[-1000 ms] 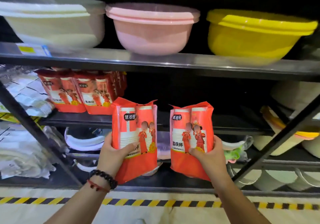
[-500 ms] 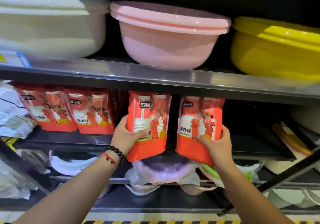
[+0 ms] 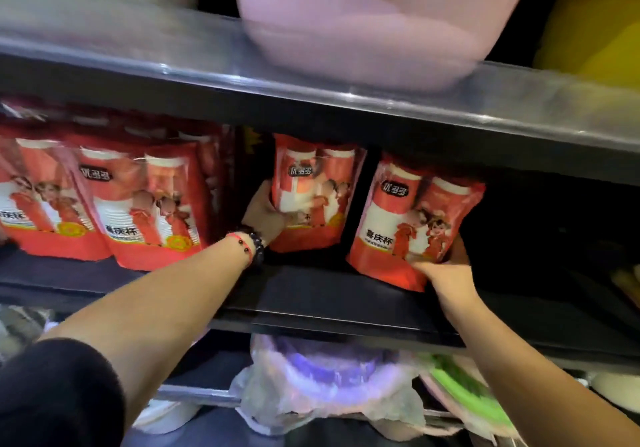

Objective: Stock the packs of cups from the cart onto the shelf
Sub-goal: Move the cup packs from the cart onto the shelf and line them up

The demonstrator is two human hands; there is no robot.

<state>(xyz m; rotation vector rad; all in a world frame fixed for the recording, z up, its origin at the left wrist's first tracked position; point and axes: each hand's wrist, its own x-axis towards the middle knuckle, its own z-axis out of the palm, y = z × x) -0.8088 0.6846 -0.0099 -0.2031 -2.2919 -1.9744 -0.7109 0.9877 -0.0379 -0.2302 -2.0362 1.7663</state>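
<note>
Our left hand [image 3: 265, 211] grips the left edge of a red pack of cups [image 3: 311, 197], standing it upright on the dark shelf [image 3: 311, 294], just right of the packs already stocked [image 3: 145, 204]. A beaded bracelet [image 3: 256, 242] sits on that wrist. Further right, our right hand [image 3: 446, 270] holds the bottom right corner of a second pack [image 3: 412, 221], tilted, its lower edge near the shelf front. Above, a pink basin [image 3: 363, 24] rests on the upper shelf [image 3: 346, 100].
</note>
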